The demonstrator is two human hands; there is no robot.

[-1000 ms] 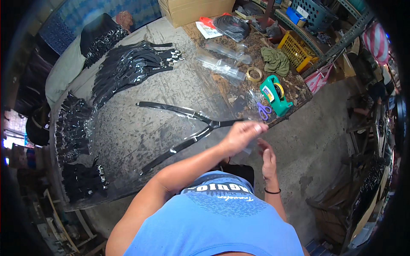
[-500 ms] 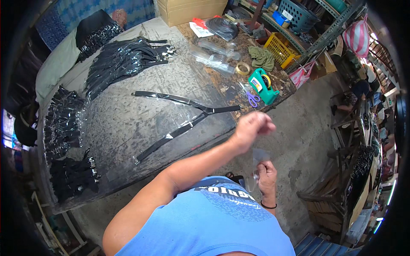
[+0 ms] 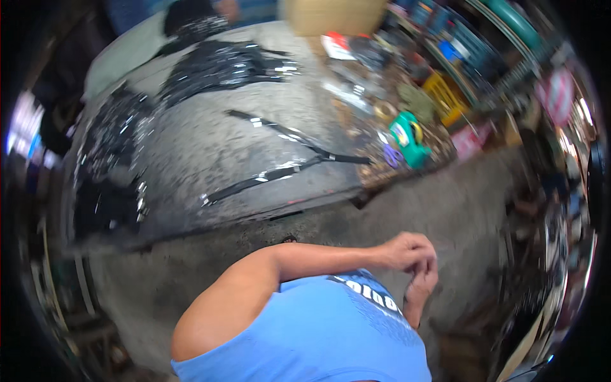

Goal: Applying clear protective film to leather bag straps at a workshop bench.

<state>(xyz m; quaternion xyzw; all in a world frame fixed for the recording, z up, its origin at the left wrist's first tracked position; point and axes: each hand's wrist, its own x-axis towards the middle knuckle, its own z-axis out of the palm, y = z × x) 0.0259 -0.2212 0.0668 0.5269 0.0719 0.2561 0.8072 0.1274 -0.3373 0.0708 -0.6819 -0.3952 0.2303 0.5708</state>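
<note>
While the picture is blurring with motion, the left hand and the right hand are meeting in front of the blue shirt, off the edge of the grey table and over the concrete floor. Fingers are curling in on both, and the two are touching or nearly so; whether anything small is sitting pinched between them I cannot tell, since the blur is hiding it.

Nearest to them on the table are the black straps, lying in a crossed, forked shape close to the near edge. They are looking thin, flat and glossy, catching white glints along their length. By my judgement they are handling as light, limp and somewhat slippery things, sagging when lifted by one end, so taking hold near the crossing point or gathering both arms together is seeming the steadier grip.

More shiny black strips are piling up at the far side and along the left edge. A green tape holder and purple-handled scissors are resting among clutter at the right end.
</note>
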